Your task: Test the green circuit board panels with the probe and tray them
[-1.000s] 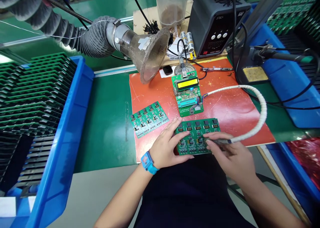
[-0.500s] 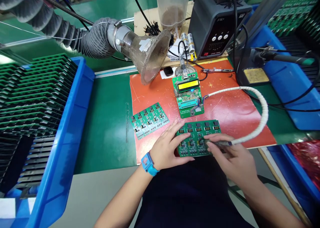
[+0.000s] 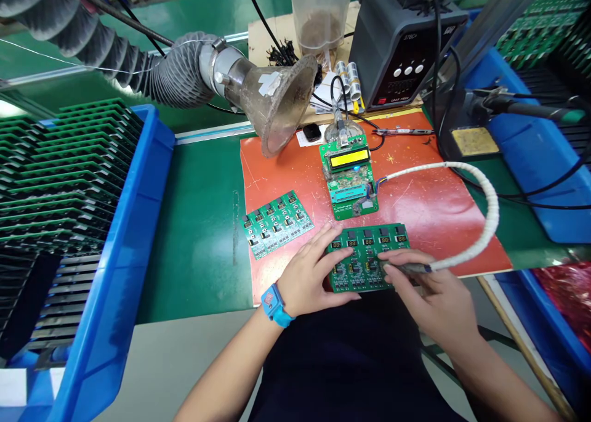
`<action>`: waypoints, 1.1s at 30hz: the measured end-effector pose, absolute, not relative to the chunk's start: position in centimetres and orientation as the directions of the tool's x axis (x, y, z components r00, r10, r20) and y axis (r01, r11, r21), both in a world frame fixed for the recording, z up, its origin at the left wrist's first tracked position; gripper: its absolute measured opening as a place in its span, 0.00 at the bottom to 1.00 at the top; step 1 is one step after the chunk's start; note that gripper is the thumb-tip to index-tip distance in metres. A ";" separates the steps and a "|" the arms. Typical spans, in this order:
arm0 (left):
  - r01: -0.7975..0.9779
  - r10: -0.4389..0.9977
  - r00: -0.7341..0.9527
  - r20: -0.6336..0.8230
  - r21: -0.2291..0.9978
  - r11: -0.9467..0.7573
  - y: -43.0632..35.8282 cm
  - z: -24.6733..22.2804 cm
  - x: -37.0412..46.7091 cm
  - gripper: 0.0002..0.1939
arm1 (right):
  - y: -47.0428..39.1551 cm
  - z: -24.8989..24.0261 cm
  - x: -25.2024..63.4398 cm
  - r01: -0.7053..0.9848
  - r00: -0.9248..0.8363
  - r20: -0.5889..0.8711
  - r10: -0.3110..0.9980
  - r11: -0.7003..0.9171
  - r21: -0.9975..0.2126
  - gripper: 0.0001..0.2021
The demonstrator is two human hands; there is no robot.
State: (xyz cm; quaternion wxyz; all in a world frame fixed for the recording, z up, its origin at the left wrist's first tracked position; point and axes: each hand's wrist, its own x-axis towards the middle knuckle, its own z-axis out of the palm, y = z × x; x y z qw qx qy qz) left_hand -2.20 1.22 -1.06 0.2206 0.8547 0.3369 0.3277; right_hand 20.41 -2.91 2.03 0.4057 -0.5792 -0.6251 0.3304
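Note:
A green circuit board (image 3: 362, 274) with several small digit displays lies at the front edge of the red mat (image 3: 406, 194). My left hand (image 3: 311, 271) rests on its left end, fingers spread. Pinched in my right hand (image 3: 434, 292) is a dark probe (image 3: 410, 267) on a white wrapped cable (image 3: 490, 200); its tip is over the board's right half, and whether it touches is hidden by my fingers. The cable runs to a programmer board (image 3: 351, 178) with a lit yellow screen, just behind. A second circuit board (image 3: 277, 225) lies to the left.
A blue bin (image 3: 115, 286) of upright boards stands at the left, another blue bin (image 3: 517, 120) at the right. A fume funnel (image 3: 281, 108) hangs over the mat's back left. Behind are a soldering station (image 3: 401, 52) and a yellow sponge (image 3: 475, 141).
The whole view has shifted very slightly. Both hands keep their places at the board, and the probe is still in my right hand.

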 end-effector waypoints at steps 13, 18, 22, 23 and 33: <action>0.458 0.736 0.553 0.390 0.596 -0.660 1.0 -1.0 -2.2 0.39 | -2.6 2.6 20.1 0.498 0.010 0.179 0.984 0.150 -0.854 0.02; 0.460 0.734 0.552 0.396 0.589 -0.664 1.0 -0.9 -2.2 0.39 | -2.6 2.4 20.1 0.499 -0.004 0.189 0.982 0.166 -0.851 0.02; 0.470 0.729 0.555 0.401 0.572 -0.672 1.0 -0.9 -2.2 0.38 | -2.6 2.3 20.2 0.495 -0.014 0.197 0.980 0.178 -0.850 0.03; 0.470 0.728 0.556 0.402 0.570 -0.674 1.0 -0.9 -2.2 0.38 | -2.7 2.2 20.2 0.491 -0.015 0.196 0.980 0.178 -0.853 0.03; 0.462 0.718 0.554 0.421 0.561 -0.686 1.1 -1.0 -2.2 0.39 | -2.8 2.0 20.3 0.457 -0.011 0.165 0.986 0.152 -0.877 0.03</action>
